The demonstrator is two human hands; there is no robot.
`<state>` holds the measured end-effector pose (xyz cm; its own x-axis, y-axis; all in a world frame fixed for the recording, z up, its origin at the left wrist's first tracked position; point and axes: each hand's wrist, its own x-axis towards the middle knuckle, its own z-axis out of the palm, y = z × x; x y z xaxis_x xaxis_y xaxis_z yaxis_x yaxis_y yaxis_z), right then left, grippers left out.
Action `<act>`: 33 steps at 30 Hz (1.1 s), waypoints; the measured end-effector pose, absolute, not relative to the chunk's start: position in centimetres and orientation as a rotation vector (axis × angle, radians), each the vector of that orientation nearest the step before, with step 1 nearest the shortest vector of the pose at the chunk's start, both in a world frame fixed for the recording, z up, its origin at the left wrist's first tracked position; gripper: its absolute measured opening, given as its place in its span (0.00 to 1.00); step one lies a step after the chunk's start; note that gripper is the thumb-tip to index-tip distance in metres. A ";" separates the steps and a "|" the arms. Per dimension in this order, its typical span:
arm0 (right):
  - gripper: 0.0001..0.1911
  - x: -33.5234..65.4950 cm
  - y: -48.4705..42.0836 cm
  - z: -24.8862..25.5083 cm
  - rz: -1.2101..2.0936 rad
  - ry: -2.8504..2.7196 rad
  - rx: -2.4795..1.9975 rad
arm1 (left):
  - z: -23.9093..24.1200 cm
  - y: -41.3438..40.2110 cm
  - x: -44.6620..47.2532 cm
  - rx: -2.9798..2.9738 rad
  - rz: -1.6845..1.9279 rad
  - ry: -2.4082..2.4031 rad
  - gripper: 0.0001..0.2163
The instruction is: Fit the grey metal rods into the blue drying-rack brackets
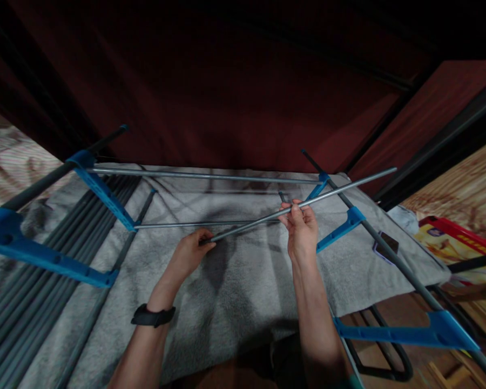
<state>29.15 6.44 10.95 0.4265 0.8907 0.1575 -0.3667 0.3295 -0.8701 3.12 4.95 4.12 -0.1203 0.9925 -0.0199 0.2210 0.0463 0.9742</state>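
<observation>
A thin metal rod (pixel 253 222) slants across the middle, its right end raised. My left hand (pixel 195 249) pinches the rod near its lower left end. With thumb and fingertips my right hand (pixel 302 224) grips the same rod around its middle. On both sides stand frames of grey tubes joined by blue plastic brackets, among them a left bracket (pixel 48 254) and a right bracket (pixel 409 330). An upper crossbar (pixel 210 176) and a lower crossbar (pixel 186 224) run between the two sides, beyond my hands.
Many grey tubes (pixel 65 243) lie side by side at the left on a grey fleece blanket (pixel 243 302). A phone (pixel 386 247) lies at the right under a frame tube. A red and yellow package (pixel 457 237) sits farther right. Dark red panels (pixel 235 97) rise behind.
</observation>
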 end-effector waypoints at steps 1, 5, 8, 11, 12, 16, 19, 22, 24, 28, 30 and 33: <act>0.16 29.1 6.5 10.8 0.934 -0.732 -0.868 | 3.9 5.0 3.1 1.335 1.150 1.477 0.09; 0.18 28.7 6.6 10.2 0.999 -0.802 -0.865 | 2.6 5.4 2.8 1.475 1.078 1.380 0.06; 0.19 28.1 6.6 9.8 1.047 -0.872 -0.855 | 2.2 5.5 2.7 1.476 1.042 1.314 0.10; 0.19 27.3 6.6 9.1 1.102 -0.939 -0.846 | 2.5 5.4 2.9 1.472 1.015 1.313 0.13; 0.18 26.9 6.7 8.9 1.118 -0.954 -0.843 | 2.7 5.3 3.0 1.475 1.006 1.309 0.14; 0.18 25.8 7.0 7.6 1.106 -0.960 -0.840 | 3.1 5.3 3.3 1.497 0.984 1.291 0.14; 0.18 25.5 7.2 7.2 1.070 -0.960 -0.852 | 2.9 5.4 3.4 1.501 0.975 1.292 0.15; 0.19 25.9 7.2 7.7 1.031 -0.952 -0.873 | 2.5 5.4 3.2 1.536 0.958 1.308 0.15; 0.19 26.4 7.1 8.3 1.007 -0.940 -0.891 | 2.4 5.4 3.0 1.622 0.912 1.342 0.13; 0.20 27.5 6.8 9.4 0.946 -0.913 -0.917 | 2.7 5.2 2.9 1.800 0.761 1.486 0.10; 0.21 27.9 6.8 9.6 0.911 -0.901 -0.928 | 3.0 5.0 2.9 1.851 0.690 1.549 0.10; 0.21 28.5 6.9 9.7 0.859 -0.891 -0.945 | 3.2 4.9 2.9 1.909 0.566 1.630 0.12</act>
